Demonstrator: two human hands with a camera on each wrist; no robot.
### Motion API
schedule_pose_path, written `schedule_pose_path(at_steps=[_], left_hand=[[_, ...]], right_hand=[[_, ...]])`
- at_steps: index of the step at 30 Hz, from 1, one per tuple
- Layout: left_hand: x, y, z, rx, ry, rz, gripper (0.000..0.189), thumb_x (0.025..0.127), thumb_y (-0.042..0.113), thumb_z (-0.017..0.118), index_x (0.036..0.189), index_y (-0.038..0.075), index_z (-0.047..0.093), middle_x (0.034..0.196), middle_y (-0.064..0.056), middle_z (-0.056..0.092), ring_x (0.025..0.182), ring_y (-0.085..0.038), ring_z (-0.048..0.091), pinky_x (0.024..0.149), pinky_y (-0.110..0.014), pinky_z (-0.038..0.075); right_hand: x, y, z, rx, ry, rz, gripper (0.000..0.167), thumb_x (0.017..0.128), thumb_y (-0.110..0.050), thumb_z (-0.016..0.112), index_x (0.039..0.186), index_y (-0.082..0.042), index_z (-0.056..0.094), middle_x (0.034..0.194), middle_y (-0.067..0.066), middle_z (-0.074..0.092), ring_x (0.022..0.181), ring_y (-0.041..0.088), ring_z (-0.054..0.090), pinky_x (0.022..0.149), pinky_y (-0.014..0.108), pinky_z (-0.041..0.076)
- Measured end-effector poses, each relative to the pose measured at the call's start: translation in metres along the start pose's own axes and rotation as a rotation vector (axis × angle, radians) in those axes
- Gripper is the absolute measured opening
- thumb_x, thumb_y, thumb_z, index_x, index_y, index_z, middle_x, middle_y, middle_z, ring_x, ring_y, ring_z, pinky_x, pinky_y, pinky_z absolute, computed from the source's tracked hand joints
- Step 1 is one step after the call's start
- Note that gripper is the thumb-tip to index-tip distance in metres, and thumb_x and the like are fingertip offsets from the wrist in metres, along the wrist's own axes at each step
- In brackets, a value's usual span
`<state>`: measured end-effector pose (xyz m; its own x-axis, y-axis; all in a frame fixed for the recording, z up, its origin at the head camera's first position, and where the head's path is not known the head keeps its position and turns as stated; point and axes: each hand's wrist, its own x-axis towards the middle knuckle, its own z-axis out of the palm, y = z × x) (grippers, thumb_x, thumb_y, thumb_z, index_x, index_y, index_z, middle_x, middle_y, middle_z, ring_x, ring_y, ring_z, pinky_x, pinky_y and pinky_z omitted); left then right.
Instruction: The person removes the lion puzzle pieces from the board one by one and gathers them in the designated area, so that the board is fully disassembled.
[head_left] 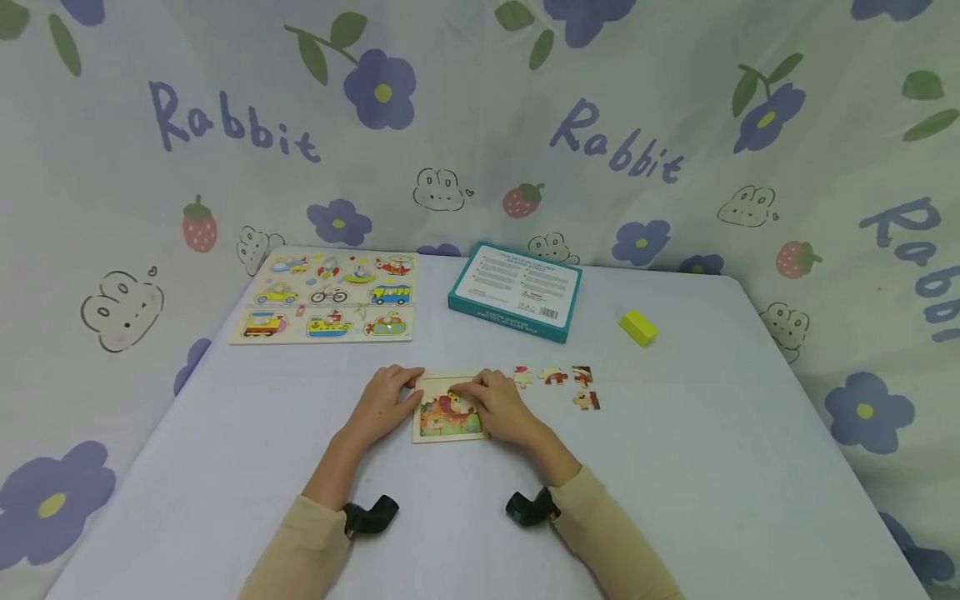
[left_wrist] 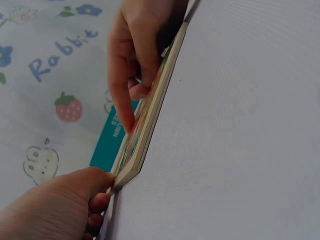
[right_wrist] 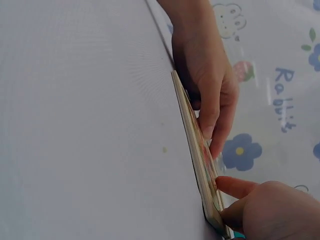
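Observation:
A small wooden jigsaw puzzle (head_left: 450, 425) lies in its pale frame on the table, part of its red, orange and green picture in place. At the frame's upper left corner, my left hand (head_left: 386, 400) grips the edge with thumb and finger, as the left wrist view also shows. My right hand (head_left: 502, 407) reaches over the right side, its extended index fingertip pressing on the picture near the top. Whether a loose piece lies beneath that fingertip is hidden. Right of the frame lie several loose puzzle pieces (head_left: 555, 377).
A wooden vehicle board (head_left: 352, 312) lies at the back left. Behind the jigsaw is a teal and white box (head_left: 517, 292) with printed text. A yellow block (head_left: 638, 327) sits at the back right. Patterned cloth (head_left: 480, 125) hangs behind the white table (head_left: 712, 467).

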<state>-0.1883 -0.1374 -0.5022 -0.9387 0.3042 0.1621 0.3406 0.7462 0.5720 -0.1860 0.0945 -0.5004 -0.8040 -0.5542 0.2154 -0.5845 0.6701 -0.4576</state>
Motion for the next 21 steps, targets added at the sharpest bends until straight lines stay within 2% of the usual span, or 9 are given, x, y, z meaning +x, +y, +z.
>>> schedule_pose_path(at_steps=[7, 13, 21], left_hand=[[-0.0003, 0.0002, 0.0007, 0.013, 0.011, 0.026, 0.046, 0.084, 0.029, 0.066, 0.122, 0.004, 0.058, 0.086, 0.001, 0.049, 0.080, -0.018, 0.039, 0.069, -0.033, 0.033], [-0.0005, 0.0007, 0.0009, 0.022, 0.004, 0.018, 0.047, 0.084, 0.030, 0.065, 0.122, 0.005, 0.058, 0.087, 0.001, 0.049, 0.081, -0.018, 0.039, 0.069, -0.032, 0.033], [-0.0002, 0.0018, -0.0012, 0.023, -0.001, 0.015, 0.047, 0.084, 0.031, 0.066, 0.123, 0.005, 0.058, 0.086, 0.001, 0.049, 0.080, -0.018, 0.039, 0.069, -0.033, 0.033]], right_hand=[[-0.0020, -0.0021, -0.0013, -0.002, 0.025, -0.046, 0.035, 0.091, -0.007, 0.050, 0.123, -0.018, 0.060, 0.088, 0.000, 0.047, 0.076, 0.015, 0.036, 0.066, 0.029, 0.028], [-0.0016, -0.0022, -0.0007, -0.032, -0.021, -0.011, 0.036, 0.090, -0.009, 0.053, 0.123, -0.020, 0.060, 0.091, 0.000, 0.049, 0.077, 0.014, 0.036, 0.067, 0.029, 0.028], [-0.0004, -0.0037, -0.0022, -0.060, -0.092, 0.026, 0.034, 0.094, -0.015, 0.049, 0.126, -0.026, 0.057, 0.092, -0.002, 0.048, 0.079, 0.014, 0.035, 0.068, 0.028, 0.026]])
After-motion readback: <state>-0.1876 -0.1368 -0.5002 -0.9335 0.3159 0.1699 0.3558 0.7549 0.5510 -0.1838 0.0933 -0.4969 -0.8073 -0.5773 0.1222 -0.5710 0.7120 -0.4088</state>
